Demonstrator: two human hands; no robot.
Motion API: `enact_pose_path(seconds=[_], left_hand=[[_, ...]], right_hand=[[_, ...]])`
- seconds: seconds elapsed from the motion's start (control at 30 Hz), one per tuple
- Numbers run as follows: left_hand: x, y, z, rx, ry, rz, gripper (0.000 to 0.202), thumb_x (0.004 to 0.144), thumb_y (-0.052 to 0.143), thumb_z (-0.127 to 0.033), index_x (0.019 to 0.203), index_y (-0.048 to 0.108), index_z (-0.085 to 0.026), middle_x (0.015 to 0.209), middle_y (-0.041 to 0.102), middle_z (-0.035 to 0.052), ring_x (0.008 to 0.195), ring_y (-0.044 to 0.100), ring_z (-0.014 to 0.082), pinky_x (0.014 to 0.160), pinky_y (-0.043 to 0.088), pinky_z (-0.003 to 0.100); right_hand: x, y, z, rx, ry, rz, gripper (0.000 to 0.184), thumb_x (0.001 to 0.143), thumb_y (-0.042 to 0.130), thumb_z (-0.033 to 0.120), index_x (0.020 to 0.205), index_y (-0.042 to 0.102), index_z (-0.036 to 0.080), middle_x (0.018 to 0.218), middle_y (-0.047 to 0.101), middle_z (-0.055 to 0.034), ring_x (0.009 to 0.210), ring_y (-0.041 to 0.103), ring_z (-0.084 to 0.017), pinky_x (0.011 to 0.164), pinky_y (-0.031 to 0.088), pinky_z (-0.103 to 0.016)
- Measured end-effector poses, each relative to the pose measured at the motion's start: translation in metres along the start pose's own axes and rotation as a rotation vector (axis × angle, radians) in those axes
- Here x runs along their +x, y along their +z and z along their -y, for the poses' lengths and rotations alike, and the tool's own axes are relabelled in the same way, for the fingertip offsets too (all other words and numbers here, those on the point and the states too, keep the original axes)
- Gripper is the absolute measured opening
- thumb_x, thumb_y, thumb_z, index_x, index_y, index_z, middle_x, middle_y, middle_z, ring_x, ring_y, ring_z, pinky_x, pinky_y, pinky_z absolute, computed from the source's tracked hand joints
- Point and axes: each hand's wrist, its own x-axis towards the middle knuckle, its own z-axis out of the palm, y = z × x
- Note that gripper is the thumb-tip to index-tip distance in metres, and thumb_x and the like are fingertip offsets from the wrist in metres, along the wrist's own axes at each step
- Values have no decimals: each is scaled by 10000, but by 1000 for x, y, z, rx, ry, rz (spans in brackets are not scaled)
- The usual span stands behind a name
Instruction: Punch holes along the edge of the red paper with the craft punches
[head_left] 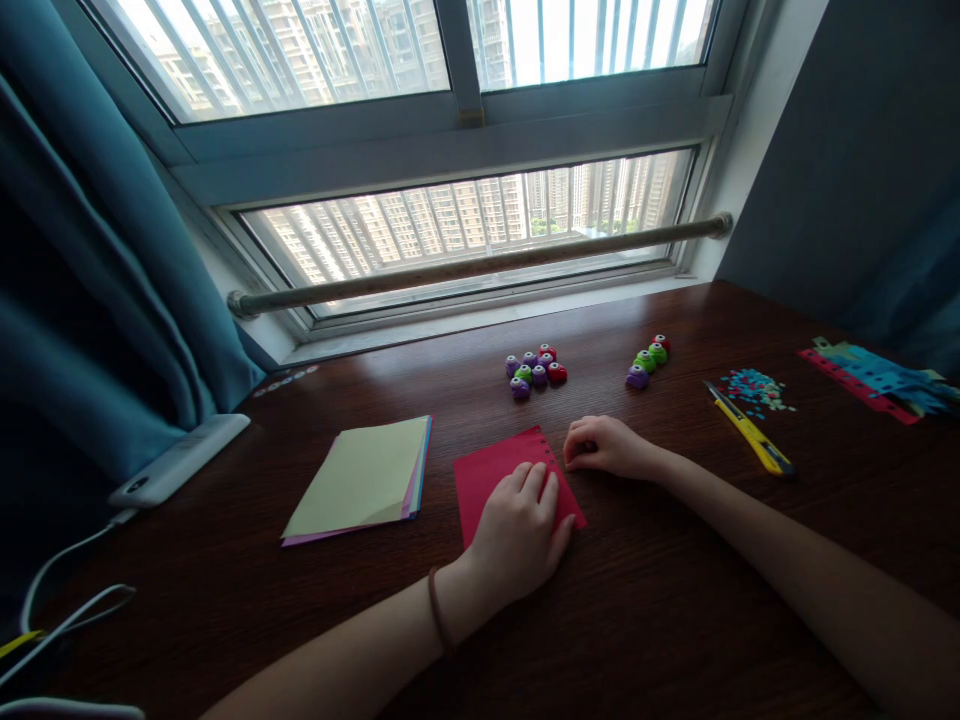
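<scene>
A sheet of red paper lies on the dark wooden table, with a row of small punched holes along its right edge. My left hand rests on it, palm down and fingers stretched out, pressing it to the table. Just past the holed edge, my right hand is curled near the tabletop, thumb and fingers brought together. Whatever may be between those fingertips is hidden. Left of the red sheet sits a stack of coloured paper, pale yellow on top.
Small purple, green and red eye-shaped craft punches stand behind the paper, with a short row of more punches to the right. Farther right are a yellow utility knife, paper dots and cut strips. A white power bank lies left.
</scene>
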Motion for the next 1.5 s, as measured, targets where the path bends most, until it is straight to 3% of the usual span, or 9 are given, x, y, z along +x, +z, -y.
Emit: enact_pose_path(seconds=[0.37,1.13,1.5], left_hand=[[0,1,0,1,-8,10,444,886,432,-367,1194,523,-60,1205,507,188,1109,450,319,943,413,446],[0,1,0,-10,-9,9,437,883,440,-366,1187,525,-64,1201,506,187,1108,451,316,946,411,445],[0,2,1,-4,0,-2,431,882,442,-362,1182,525,-65,1192,511,187,1100,458,317,935,419,445]], right_hand=[[1,1,-5,77,1,-13,56,733,707,218,737,699,164,752,605,-4,691,551,-127,633,398,-224],[-1,-2,3,-103,-22,30,30,753,673,157,755,643,152,789,601,-10,765,532,-144,698,386,-244],[0,0,-3,-15,-15,14,49,744,697,210,739,676,167,763,594,-1,702,538,-127,652,393,-229]])
